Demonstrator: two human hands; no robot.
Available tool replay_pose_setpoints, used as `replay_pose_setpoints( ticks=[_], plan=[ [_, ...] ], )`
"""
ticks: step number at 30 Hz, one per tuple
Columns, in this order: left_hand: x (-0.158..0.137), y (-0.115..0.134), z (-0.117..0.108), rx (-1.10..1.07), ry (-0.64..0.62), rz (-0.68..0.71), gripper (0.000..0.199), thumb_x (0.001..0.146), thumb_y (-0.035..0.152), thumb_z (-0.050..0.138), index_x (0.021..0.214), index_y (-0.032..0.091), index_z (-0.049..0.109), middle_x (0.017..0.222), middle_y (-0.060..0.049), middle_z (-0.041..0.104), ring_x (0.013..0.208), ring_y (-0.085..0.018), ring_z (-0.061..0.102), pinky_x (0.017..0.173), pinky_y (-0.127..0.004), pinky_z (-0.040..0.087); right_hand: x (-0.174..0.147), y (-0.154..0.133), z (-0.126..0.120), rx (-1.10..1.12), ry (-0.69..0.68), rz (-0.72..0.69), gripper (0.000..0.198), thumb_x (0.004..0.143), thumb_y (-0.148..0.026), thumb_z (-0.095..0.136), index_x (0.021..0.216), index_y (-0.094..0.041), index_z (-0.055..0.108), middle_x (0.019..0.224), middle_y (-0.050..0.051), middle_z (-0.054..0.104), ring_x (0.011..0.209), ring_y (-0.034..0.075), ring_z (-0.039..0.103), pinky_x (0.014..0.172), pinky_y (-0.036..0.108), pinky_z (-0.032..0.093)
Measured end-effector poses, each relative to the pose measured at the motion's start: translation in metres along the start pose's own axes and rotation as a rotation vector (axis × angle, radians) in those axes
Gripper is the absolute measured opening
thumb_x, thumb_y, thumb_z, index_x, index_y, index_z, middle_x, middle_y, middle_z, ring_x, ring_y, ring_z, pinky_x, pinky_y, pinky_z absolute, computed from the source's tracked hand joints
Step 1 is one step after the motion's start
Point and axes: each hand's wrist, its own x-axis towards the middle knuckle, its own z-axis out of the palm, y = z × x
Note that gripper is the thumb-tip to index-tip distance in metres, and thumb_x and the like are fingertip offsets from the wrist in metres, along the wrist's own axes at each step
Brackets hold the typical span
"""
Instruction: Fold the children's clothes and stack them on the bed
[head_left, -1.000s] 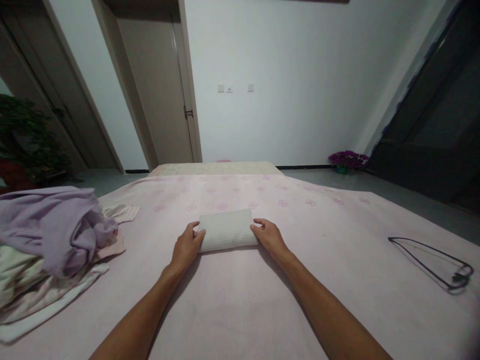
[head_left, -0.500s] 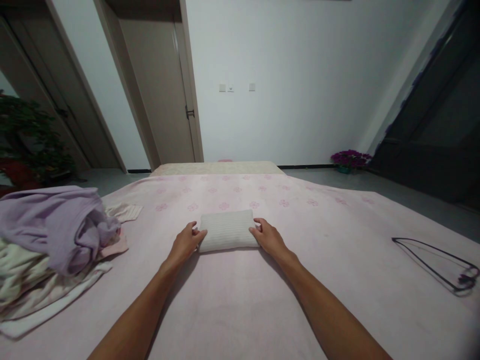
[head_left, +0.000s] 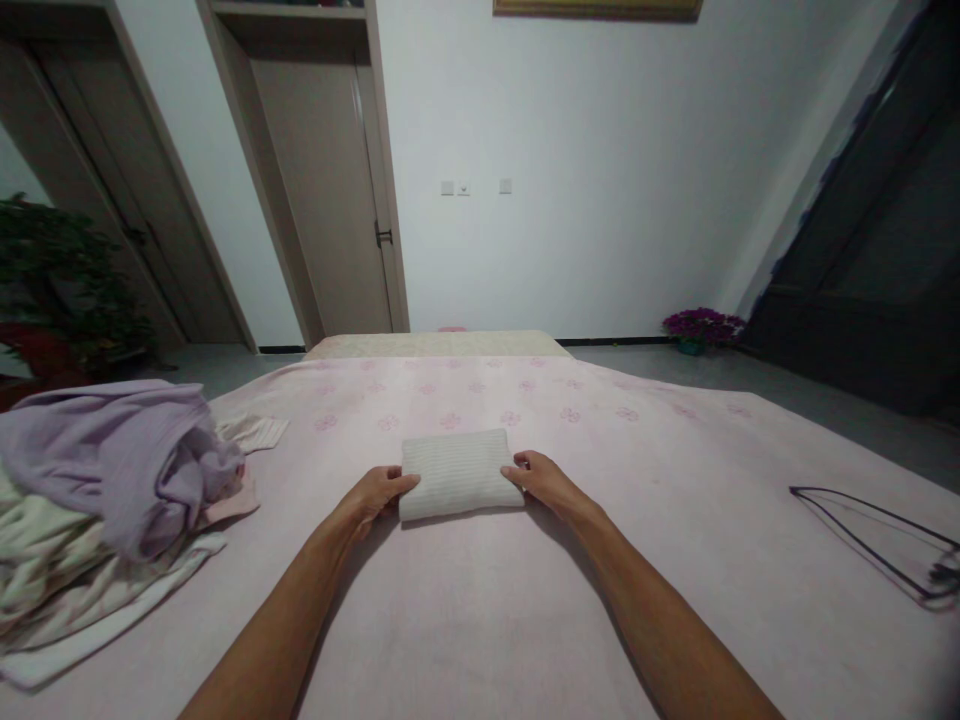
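Note:
A pale, finely striped cloth folded into a flat rectangle (head_left: 461, 475) lies on the pink flowered bed sheet (head_left: 465, 620) in front of me. My left hand (head_left: 379, 492) grips its left edge, thumb on top and the other fingers at the side, partly hidden. On the opposite edge, my right hand (head_left: 541, 478) holds the folded cloth the same way, with the thumb over the top. What kind of garment or cloth it is cannot be made out.
To the left lies a heap of clothes with a lilac garment (head_left: 112, 450) on top. A black clothes hanger (head_left: 862, 545) rests at the right. Beyond the bed are a door (head_left: 322, 190), a potted purple plant (head_left: 701, 325) and a leafy plant (head_left: 67, 280).
My left thumb now reaches further onto the cloth, and both hands have closed on its edges. The view has tilted up slightly, bringing a picture frame's lower edge into sight.

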Motion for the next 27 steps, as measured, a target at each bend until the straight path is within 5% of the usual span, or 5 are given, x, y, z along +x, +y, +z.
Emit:
replay_pose_setpoints(
  ticks=[5,10,17,22,27],
  plan=[
    [-0.009,0.002,0.001,-0.154,-0.091,0.007,0.05,0.06,0.04,0.08,0.098,0.009,0.069,0.078,-0.007,0.071,0.057,-0.014,0.058,0.05,-0.023,0.037,-0.009,-0.015,-0.008,0.194,-0.24,0.101,0.03,0.069,-0.031,0.071,0.092,-0.012,0.072,0.072,0.007,0.069,0.048,0.01,0.045,0.044,0.023,0.028],
    [-0.014,0.006,0.004,-0.206,-0.086,0.233,0.052,0.064,0.028,0.077,0.112,0.012,0.066,0.105,-0.011,0.073,0.087,-0.022,0.068,0.075,-0.03,0.051,-0.017,-0.019,-0.015,0.303,-0.364,0.125,0.033,0.066,-0.031,0.071,0.094,-0.013,0.068,0.063,-0.001,0.058,0.047,0.008,0.034,0.043,0.022,0.016],
    [-0.02,0.014,0.007,0.224,0.193,0.602,0.02,0.068,0.025,0.068,0.086,0.02,0.06,0.086,-0.002,0.063,0.077,-0.017,0.058,0.07,-0.027,0.048,-0.015,-0.023,-0.014,0.209,-0.013,-0.273,0.027,0.063,-0.024,0.067,0.087,-0.02,0.058,0.076,-0.002,0.057,0.064,0.012,0.046,0.055,0.022,0.035],
    [-0.02,-0.003,0.002,0.585,0.106,0.771,0.012,0.074,0.013,0.053,0.082,0.021,0.059,0.093,-0.004,0.058,0.082,-0.017,0.056,0.074,-0.026,0.046,-0.012,0.001,-0.018,-0.142,-0.036,-0.451,0.008,0.07,-0.019,0.058,0.078,-0.02,0.059,0.079,-0.002,0.058,0.071,0.014,0.051,0.065,0.024,0.039],
    [-0.016,-0.013,-0.004,0.631,0.127,0.852,0.026,0.067,0.002,0.043,0.077,0.021,0.059,0.1,-0.004,0.06,0.093,-0.018,0.059,0.08,-0.028,0.045,-0.008,0.02,-0.021,-0.245,0.054,-0.458,0.019,0.067,-0.01,0.047,0.073,-0.02,0.061,0.079,0.0,0.062,0.075,0.015,0.056,0.071,0.026,0.042]
  ],
)
